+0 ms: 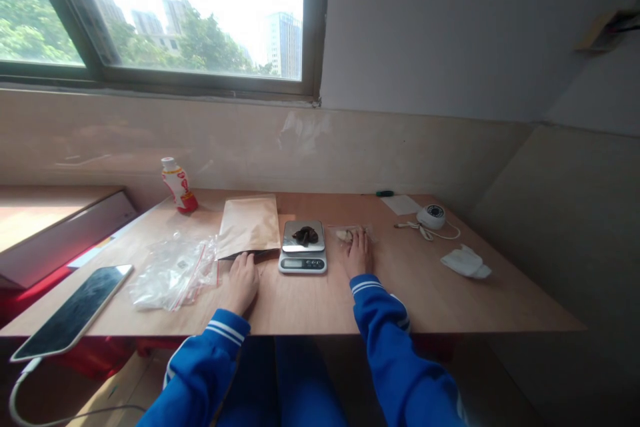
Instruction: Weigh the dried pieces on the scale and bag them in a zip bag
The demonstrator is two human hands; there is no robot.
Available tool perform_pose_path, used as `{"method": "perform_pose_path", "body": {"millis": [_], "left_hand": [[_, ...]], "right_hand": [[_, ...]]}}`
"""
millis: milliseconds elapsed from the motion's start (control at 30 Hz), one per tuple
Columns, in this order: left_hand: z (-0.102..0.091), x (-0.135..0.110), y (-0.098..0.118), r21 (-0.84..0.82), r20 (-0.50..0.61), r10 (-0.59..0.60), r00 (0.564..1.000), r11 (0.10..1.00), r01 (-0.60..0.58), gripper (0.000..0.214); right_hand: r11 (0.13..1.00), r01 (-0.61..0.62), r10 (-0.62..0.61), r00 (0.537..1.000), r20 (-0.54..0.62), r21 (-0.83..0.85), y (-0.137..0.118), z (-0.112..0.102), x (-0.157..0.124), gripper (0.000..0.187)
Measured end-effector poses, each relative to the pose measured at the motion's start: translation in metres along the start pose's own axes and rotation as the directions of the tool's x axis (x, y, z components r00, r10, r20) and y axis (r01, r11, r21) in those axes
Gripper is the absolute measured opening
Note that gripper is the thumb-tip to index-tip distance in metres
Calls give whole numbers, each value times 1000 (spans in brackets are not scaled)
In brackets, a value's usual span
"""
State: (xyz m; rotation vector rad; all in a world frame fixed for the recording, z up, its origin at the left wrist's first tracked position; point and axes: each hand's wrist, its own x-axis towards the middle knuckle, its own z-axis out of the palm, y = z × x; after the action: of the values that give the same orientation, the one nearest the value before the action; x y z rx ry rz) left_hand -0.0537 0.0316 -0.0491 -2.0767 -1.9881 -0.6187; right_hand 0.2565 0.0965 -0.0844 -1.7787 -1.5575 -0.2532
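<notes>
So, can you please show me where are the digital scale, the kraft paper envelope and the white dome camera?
Digital scale (303,264), head view, on its front panel.
Kraft paper envelope (247,227), head view, on its middle.
White dome camera (431,216), head view, on the dome top.

Left hand (243,283) touches a kraft envelope (249,227), right hand (359,253) a plastic bag (334,230).

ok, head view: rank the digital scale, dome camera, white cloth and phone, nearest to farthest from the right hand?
1. Digital scale, directly left of the right hand.
2. White dome camera, to the hand's right and farther back.
3. Crumpled white cloth, farther right.
4. Smartphone, at the far left.
</notes>
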Motion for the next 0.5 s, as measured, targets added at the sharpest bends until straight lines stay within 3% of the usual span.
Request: {"method": "perform_pose_path", "body": {"millis": [100, 233, 500], "left_hand": [[2, 6, -1, 27, 97, 109, 989, 993, -112, 40], [-3, 20, 2, 39, 237, 40, 971, 998, -50, 40], [-3, 50, -13, -63, 246, 72, 966, 996, -59, 32]], "right_hand": [[1000, -9, 9, 1000, 3, 8, 0, 0, 0, 53], [1000, -9, 9, 1000, 0, 12, -1, -2, 0, 53], [1000, -7, 7, 1000, 6, 1, -2, -3, 1, 52]]}}
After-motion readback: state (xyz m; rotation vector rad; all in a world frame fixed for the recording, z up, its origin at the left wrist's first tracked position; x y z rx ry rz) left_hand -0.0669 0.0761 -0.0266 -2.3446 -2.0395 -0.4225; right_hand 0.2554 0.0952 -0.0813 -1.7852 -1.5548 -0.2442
